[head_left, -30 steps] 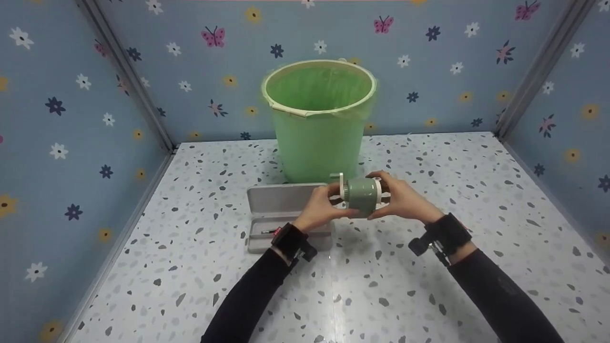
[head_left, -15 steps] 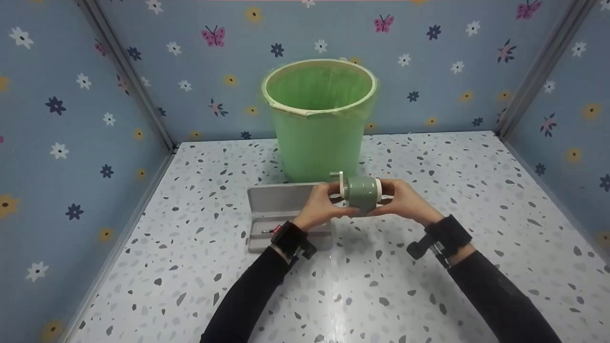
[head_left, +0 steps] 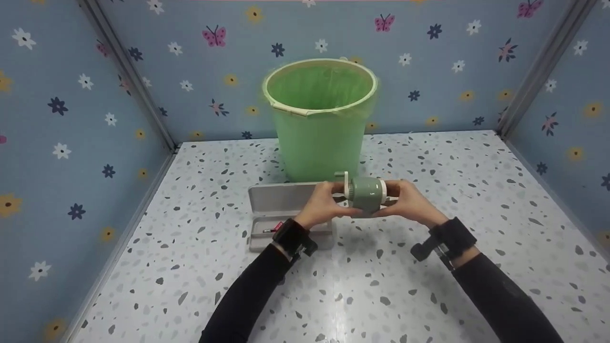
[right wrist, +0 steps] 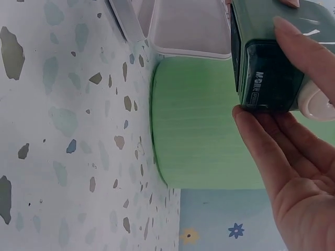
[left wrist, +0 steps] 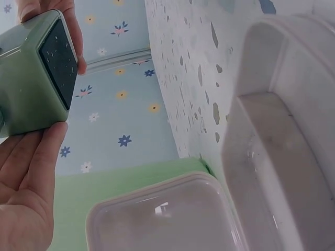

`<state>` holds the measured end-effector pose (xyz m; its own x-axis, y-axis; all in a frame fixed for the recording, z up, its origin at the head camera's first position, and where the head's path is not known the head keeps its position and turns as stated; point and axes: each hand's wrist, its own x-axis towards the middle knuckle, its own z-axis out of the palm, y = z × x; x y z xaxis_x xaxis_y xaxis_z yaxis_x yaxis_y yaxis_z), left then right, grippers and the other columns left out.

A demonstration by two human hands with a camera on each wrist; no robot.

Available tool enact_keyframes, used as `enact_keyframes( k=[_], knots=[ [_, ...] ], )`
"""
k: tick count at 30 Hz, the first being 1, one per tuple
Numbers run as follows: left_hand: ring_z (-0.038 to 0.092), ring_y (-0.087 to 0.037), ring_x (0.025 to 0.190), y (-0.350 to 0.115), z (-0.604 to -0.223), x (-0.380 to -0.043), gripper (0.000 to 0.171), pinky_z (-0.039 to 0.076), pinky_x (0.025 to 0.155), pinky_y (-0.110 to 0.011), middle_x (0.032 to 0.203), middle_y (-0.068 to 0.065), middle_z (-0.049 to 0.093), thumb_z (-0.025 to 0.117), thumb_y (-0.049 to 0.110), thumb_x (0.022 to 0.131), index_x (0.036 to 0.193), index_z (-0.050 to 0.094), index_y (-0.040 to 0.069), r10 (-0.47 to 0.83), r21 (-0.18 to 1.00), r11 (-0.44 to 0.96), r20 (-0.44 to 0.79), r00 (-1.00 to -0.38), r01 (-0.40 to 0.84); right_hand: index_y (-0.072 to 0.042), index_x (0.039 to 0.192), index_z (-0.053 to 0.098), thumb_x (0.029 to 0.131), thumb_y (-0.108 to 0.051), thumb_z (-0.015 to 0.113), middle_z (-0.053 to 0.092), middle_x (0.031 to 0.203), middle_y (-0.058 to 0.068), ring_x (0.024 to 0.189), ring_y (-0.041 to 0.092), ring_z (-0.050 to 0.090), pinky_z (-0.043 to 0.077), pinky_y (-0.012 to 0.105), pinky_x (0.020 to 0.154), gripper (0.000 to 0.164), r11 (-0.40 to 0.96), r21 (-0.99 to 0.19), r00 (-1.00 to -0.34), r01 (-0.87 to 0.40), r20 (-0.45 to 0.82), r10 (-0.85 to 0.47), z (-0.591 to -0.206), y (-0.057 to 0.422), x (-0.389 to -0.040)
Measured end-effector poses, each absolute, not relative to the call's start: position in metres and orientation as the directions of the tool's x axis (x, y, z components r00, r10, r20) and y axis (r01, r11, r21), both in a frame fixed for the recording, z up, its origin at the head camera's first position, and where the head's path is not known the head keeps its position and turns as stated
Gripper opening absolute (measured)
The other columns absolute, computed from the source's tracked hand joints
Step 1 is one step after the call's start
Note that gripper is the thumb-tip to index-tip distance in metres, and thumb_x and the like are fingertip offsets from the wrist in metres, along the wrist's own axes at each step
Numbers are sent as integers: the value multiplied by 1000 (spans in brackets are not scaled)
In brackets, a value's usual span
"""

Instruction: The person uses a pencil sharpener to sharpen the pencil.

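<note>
A green crank pencil sharpener is held above the table between both hands. My left hand grips its crank side, with the thumb along the near face. On the opposite side, where a round white part sticks out, my right hand grips it. The left wrist view shows the sharpener's dark base turned sideways. In the right wrist view a dark, see-through drawer with small white lettering faces the right hand. Below the left hand lies an open grey pencil case, partly covered by that hand and wrist.
A small red-and-black item lies in the pencil case. Behind the case stands a tall green bin with a liner over its rim. Flowered walls enclose the speckled white table at the back and sides.
The right fingers have shifted from the sharpener's upper edge to lie flatter along its side. Both hands and the sharpener have drifted slightly right. The pencil case stays put.
</note>
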<state>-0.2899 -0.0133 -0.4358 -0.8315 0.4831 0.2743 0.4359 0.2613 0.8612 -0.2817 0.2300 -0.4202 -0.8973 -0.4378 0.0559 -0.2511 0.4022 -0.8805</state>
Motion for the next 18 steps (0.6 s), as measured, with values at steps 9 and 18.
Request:
enact_keyframes(
  k=[9, 18],
  knots=[
    [71, -22, 99, -35, -433, -294, 58, 57, 91, -41, 113, -13, 72, 90, 14, 66, 118, 67, 3, 423, 914, 231, 214, -880, 333, 6, 126, 58, 70, -4, 86, 63, 126, 26, 116, 37, 64, 56, 28, 91, 63, 378, -906, -923, -189, 33, -383, -420, 264, -282],
    [71, -21, 99, -42, -439, -293, 59, 57, 91, -36, 115, -14, 72, 89, 16, 67, 120, 65, 4, 438, 938, 205, 166, -883, 278, 5, 130, 56, 73, -8, 85, 62, 130, 24, 121, 37, 61, 55, 26, 92, 66, 424, -887, -935, -185, 26, -354, -400, 280, -284]
  ],
)
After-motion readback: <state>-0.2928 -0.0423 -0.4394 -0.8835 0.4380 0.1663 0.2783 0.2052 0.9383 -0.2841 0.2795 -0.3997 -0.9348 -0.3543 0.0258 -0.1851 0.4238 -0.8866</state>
